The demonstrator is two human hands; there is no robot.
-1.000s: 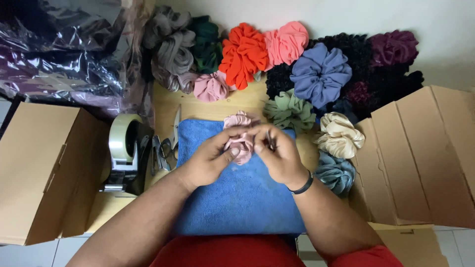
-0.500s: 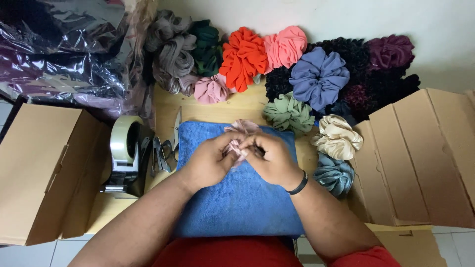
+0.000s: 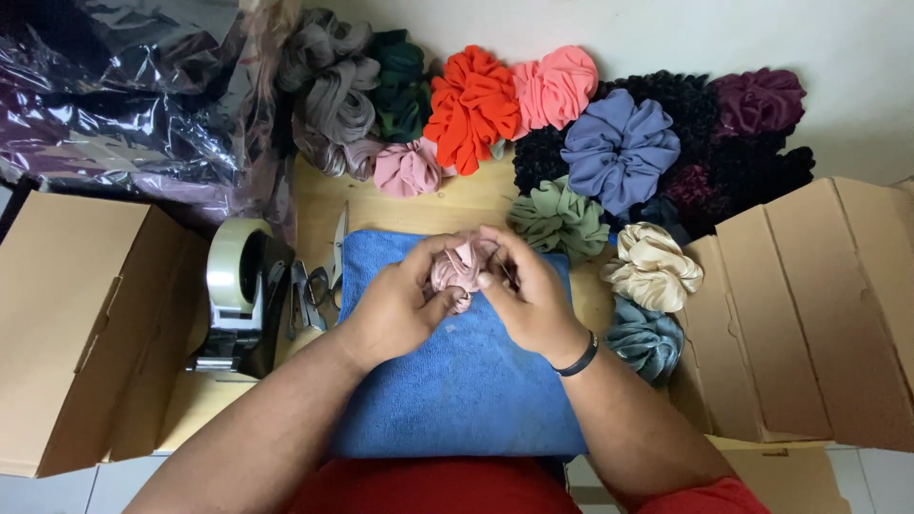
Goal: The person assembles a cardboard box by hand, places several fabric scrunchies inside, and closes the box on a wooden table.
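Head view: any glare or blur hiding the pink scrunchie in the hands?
Head view: even, soft light, sharp focus; the dusty-pink scrunchie is half hidden by the left hand and right hand, not by glare; reflections only on the plastic bag.

Dusty-pink scrunchie [image 3: 461, 269], soft fabric, bunched & crumpled, not lying flat. Held up just above the blue towel [image 3: 457, 381], over its upper edge, pinched betw. left hand [image 3: 400, 309] & right hand [image 3: 528, 300]. Fingers [image 3: 490, 279] cover most of it; only the gathered middle folds show.
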